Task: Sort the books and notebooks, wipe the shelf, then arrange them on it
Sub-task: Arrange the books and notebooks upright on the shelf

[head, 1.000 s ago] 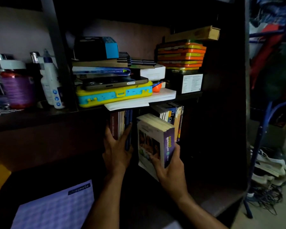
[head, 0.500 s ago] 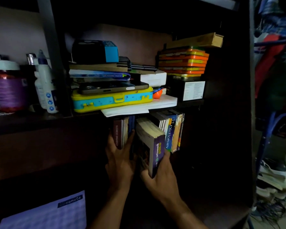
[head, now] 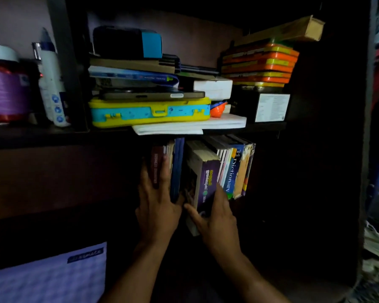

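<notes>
L hand (head: 157,206) flat vs upright books (head: 173,162), R hand (head: 217,217) grips purple book (head: 207,182).

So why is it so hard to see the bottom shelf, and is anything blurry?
Head view: light reaches the upper shelf, so the yellow and blue plastic case reads clearly; the lower compartment is in deep shadow, leaving the purple-spined paperback and both hands dim. The purple-labelled jar at the left edge is smeared, and the shelf lines bow from the wide lens.

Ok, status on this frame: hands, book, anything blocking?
Left hand flat against upright books. Right hand grips purple-spined book, sliding into gap. Dictionary tight alongside.
</notes>
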`<move>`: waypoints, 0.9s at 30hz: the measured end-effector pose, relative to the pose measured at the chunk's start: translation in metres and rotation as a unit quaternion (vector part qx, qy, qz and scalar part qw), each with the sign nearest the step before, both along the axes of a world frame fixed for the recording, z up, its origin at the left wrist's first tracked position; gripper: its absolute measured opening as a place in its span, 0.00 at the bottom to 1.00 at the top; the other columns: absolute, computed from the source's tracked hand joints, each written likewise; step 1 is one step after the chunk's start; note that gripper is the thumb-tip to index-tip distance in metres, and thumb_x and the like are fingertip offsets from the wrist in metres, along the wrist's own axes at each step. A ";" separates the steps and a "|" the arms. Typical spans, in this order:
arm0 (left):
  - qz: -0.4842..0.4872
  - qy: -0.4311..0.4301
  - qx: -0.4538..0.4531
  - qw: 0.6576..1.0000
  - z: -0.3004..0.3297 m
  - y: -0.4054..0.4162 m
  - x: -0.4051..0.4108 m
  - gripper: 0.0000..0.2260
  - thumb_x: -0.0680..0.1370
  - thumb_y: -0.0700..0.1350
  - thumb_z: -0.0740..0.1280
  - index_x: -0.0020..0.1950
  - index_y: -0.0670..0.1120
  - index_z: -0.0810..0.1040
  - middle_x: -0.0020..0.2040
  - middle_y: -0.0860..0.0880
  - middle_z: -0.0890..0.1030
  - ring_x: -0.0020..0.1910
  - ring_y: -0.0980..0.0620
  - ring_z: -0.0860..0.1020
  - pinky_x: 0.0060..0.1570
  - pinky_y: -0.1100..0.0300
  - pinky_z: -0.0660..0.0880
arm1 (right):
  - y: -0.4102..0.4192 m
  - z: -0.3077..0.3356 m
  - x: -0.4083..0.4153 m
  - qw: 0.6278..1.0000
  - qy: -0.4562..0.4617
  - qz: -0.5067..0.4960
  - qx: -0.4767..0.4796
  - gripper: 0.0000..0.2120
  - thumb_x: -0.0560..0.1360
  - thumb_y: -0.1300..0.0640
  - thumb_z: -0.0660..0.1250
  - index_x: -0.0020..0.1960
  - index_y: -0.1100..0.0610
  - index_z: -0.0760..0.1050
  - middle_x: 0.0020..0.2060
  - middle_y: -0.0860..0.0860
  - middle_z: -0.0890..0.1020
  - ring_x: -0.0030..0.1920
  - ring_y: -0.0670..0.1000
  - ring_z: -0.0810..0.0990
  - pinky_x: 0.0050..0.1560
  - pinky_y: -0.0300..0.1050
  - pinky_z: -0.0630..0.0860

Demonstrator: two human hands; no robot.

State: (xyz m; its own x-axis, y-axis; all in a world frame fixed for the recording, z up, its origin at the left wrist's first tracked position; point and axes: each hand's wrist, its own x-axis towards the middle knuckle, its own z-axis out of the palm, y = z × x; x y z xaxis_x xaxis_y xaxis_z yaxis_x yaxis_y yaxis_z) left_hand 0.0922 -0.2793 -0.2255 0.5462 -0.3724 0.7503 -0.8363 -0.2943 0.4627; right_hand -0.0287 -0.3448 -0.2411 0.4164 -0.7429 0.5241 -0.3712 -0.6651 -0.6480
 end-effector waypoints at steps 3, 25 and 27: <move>0.019 -0.018 0.014 1.000 0.000 0.000 -0.001 0.58 0.67 0.53 0.80 0.80 0.67 0.38 0.79 0.46 0.54 0.72 0.32 0.67 0.43 0.35 0.79 | -0.006 0.004 0.004 1.000 -0.014 -0.016 0.001 0.42 0.70 0.34 0.72 0.76 0.48 0.58 0.71 0.45 0.71 0.69 0.46 0.72 0.62 0.57 0.78; -0.086 0.205 -0.141 0.965 -0.011 -0.028 0.016 0.41 0.72 0.72 0.62 0.80 0.53 0.59 0.76 0.45 0.64 0.74 0.44 0.64 0.72 0.40 0.63 | 0.003 0.006 0.006 0.993 0.085 0.075 -0.015 0.32 0.81 0.53 0.65 0.81 0.53 0.57 0.75 0.50 0.70 0.72 0.47 0.70 0.67 0.35 0.63; -0.087 0.227 -0.119 0.963 -0.011 -0.027 0.019 0.44 0.71 0.73 0.60 0.81 0.51 0.58 0.77 0.44 0.63 0.76 0.42 0.63 0.73 0.38 0.62 | 0.006 0.007 0.004 0.991 0.099 0.090 -0.005 0.32 0.81 0.53 0.65 0.81 0.54 0.57 0.74 0.50 0.72 0.71 0.48 0.72 0.69 0.39 0.66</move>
State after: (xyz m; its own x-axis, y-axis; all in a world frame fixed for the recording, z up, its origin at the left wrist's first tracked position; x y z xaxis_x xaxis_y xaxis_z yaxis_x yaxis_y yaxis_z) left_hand 0.1116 -0.3061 -0.2369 0.7829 -0.3356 0.5239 -0.5588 -0.0090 0.8293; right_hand -0.0243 -0.3389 -0.2337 0.6367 -0.6430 0.4257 -0.3656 -0.7377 -0.5675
